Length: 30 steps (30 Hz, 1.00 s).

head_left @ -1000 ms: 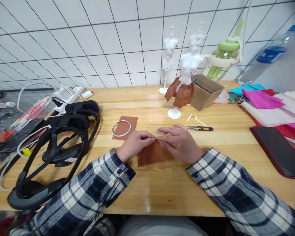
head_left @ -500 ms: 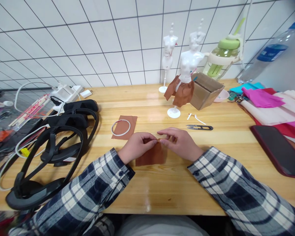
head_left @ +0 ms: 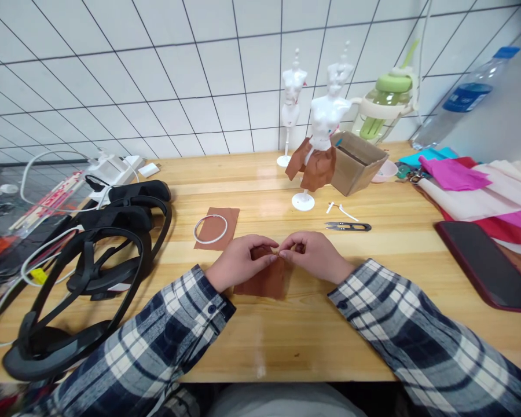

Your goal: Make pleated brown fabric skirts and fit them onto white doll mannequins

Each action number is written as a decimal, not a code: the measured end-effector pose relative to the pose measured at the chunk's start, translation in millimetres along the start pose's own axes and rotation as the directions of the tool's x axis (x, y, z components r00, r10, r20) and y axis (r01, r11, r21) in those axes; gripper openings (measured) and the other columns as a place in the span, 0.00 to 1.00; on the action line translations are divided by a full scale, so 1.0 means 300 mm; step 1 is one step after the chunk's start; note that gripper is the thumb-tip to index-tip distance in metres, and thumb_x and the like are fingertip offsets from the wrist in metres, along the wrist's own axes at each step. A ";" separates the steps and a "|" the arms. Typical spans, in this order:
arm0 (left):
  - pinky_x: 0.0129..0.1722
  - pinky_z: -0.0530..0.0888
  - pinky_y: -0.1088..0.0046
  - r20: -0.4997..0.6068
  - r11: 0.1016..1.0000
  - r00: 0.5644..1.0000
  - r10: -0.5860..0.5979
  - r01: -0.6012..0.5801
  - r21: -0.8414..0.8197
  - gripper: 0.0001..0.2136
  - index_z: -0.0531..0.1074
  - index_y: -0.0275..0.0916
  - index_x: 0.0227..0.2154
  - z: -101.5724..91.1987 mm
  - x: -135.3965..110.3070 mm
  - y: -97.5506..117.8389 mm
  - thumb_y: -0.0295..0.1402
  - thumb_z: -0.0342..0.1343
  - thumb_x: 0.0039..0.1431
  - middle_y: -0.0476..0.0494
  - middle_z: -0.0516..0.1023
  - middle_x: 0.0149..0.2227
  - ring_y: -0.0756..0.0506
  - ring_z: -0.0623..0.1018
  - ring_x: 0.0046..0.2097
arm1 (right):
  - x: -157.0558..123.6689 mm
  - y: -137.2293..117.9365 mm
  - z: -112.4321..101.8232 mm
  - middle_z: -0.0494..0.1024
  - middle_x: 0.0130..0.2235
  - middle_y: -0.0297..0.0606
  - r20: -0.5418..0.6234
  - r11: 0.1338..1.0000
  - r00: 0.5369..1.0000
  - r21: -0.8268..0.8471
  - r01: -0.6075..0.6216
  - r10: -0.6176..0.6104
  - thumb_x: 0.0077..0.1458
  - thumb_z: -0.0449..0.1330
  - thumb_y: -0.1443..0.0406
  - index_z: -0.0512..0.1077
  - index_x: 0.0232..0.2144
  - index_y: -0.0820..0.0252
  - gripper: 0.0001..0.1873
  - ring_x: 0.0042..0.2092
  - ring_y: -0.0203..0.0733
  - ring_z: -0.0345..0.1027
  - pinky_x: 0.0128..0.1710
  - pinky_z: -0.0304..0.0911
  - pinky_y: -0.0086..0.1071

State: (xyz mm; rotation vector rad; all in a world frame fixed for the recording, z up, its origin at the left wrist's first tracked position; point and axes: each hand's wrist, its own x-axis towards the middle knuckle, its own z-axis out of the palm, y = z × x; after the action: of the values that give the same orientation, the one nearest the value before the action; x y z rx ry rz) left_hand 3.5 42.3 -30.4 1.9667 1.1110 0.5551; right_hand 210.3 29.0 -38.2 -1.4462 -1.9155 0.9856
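A small brown cloth piece (head_left: 264, 280) lies on the wooden table (head_left: 286, 336) right in front of me. My left hand (head_left: 238, 262) pinches its upper edge with fingers closed. Touching it fingertip to fingertip, my right hand (head_left: 313, 255) also pinches the same upper edge, fingers curled. A second brown cloth (head_left: 224, 223) lies farther back left with a white ring (head_left: 210, 228) on it. Black thread snips (head_left: 348, 226) rest to the right of my hands.
Two white mini mannequins (head_left: 325, 124) stand at the back, one draped in brown cloth, beside a cardboard box (head_left: 356, 162). Black headsets (head_left: 91, 255) and cables fill the left. A dark phone (head_left: 481, 263), coloured fabrics (head_left: 486, 191) and bottles sit at the right.
My right hand's fingers went from stretched flat over the cloth to a curled pinch at its upper edge. Both hands drew together and the cloth edge is lifted slightly.
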 end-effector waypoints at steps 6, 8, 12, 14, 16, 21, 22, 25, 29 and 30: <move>0.38 0.72 0.71 -0.015 0.993 0.999 -0.048 0.049 0.104 0.08 0.78 0.39 0.35 0.000 0.006 0.004 0.34 0.56 0.57 0.46 0.81 0.35 0.46 0.78 0.37 | -0.004 0.000 -0.007 0.80 0.30 0.33 0.055 0.999 0.998 0.052 0.002 -0.005 0.54 0.59 0.59 0.79 0.39 0.56 0.13 0.26 0.33 0.65 0.27 0.58 0.28; 0.37 0.72 0.72 -0.018 0.993 0.998 -0.059 0.061 0.096 0.08 0.78 0.39 0.35 0.001 0.007 0.007 0.34 0.55 0.57 0.46 0.81 0.34 0.46 0.77 0.36 | -0.005 -0.001 -0.003 0.80 0.30 0.32 0.051 0.999 0.999 0.033 -0.006 0.004 0.53 0.61 0.59 0.79 0.39 0.55 0.13 0.25 0.33 0.63 0.26 0.57 0.27; 0.38 0.72 0.72 -0.002 0.993 0.998 -0.062 0.062 0.098 0.08 0.78 0.39 0.34 0.004 0.006 0.012 0.35 0.55 0.57 0.47 0.80 0.34 0.46 0.77 0.36 | -0.002 -0.003 0.010 0.77 0.27 0.30 0.025 1.000 1.000 -0.028 -0.015 0.016 0.51 0.62 0.62 0.79 0.32 0.54 0.07 0.25 0.32 0.61 0.27 0.56 0.28; 0.38 0.72 0.71 -0.002 0.993 0.998 -0.066 0.066 0.102 0.08 0.78 0.40 0.34 0.005 0.005 0.014 0.35 0.56 0.57 0.47 0.80 0.34 0.46 0.77 0.36 | -0.001 -0.004 0.011 0.75 0.25 0.29 0.015 0.998 1.000 -0.053 -0.023 0.024 0.51 0.62 0.62 0.79 0.30 0.54 0.06 0.25 0.32 0.60 0.27 0.55 0.28; 0.37 0.72 0.71 -0.011 0.992 0.998 -0.056 0.057 0.110 0.07 0.78 0.40 0.34 0.006 0.006 0.012 0.35 0.57 0.57 0.47 0.80 0.34 0.46 0.77 0.36 | 0.001 -0.003 0.009 0.75 0.25 0.29 0.003 0.997 1.000 -0.074 -0.021 0.022 0.51 0.62 0.63 0.79 0.30 0.55 0.06 0.25 0.32 0.60 0.27 0.55 0.28; 0.41 0.72 0.71 -0.041 0.994 0.999 0.027 -0.022 0.106 0.08 0.78 0.39 0.36 0.003 0.014 -0.001 0.35 0.58 0.56 0.46 0.81 0.37 0.46 0.78 0.39 | 0.006 0.013 0.001 0.76 0.25 0.30 -0.007 0.996 1.000 -0.089 0.004 -0.004 0.51 0.62 0.64 0.79 0.29 0.55 0.05 0.26 0.33 0.62 0.28 0.55 0.28; 0.41 0.73 0.71 -0.047 0.995 0.999 0.023 -0.018 0.095 0.08 0.78 0.39 0.36 0.002 0.015 -0.004 0.35 0.58 0.56 0.45 0.81 0.37 0.46 0.78 0.40 | 0.008 0.017 0.000 0.76 0.26 0.30 -0.012 0.996 1.000 -0.085 0.001 -0.002 0.51 0.62 0.64 0.78 0.29 0.55 0.05 0.26 0.33 0.62 0.28 0.55 0.28; 0.41 0.74 0.71 -0.077 0.997 0.997 -0.020 0.025 0.067 0.09 0.77 0.38 0.38 -0.006 0.016 -0.011 0.35 0.59 0.56 0.44 0.81 0.38 0.46 0.78 0.39 | 0.012 0.028 0.000 0.77 0.27 0.30 -0.018 0.998 1.000 -0.066 -0.013 0.012 0.51 0.62 0.64 0.78 0.29 0.56 0.05 0.26 0.32 0.63 0.28 0.56 0.27; 0.42 0.74 0.70 -0.068 0.993 0.998 0.004 0.004 0.121 0.11 0.78 0.39 0.40 -0.038 0.015 -0.022 0.36 0.58 0.56 0.44 0.81 0.38 0.46 0.79 0.39 | 0.016 0.037 -0.005 0.77 0.27 0.30 -0.030 0.996 1.000 -0.085 -0.012 0.009 0.50 0.62 0.65 0.78 0.29 0.55 0.04 0.27 0.33 0.63 0.29 0.57 0.27; 0.43 0.74 0.69 -0.056 0.990 0.998 0.014 -0.006 0.143 0.10 0.78 0.39 0.39 -0.047 0.015 -0.026 0.36 0.58 0.56 0.44 0.81 0.38 0.46 0.79 0.39 | 0.017 0.038 -0.007 0.77 0.27 0.30 -0.039 0.996 0.999 -0.092 -0.009 0.005 0.50 0.62 0.65 0.78 0.29 0.55 0.04 0.27 0.33 0.63 0.29 0.57 0.27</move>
State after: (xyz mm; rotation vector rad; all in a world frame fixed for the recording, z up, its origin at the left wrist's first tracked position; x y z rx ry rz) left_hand -7.9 54.5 -28.4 2.0913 1.2060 0.5525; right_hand 217.0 36.0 -46.4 -1.5135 -1.9521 0.8755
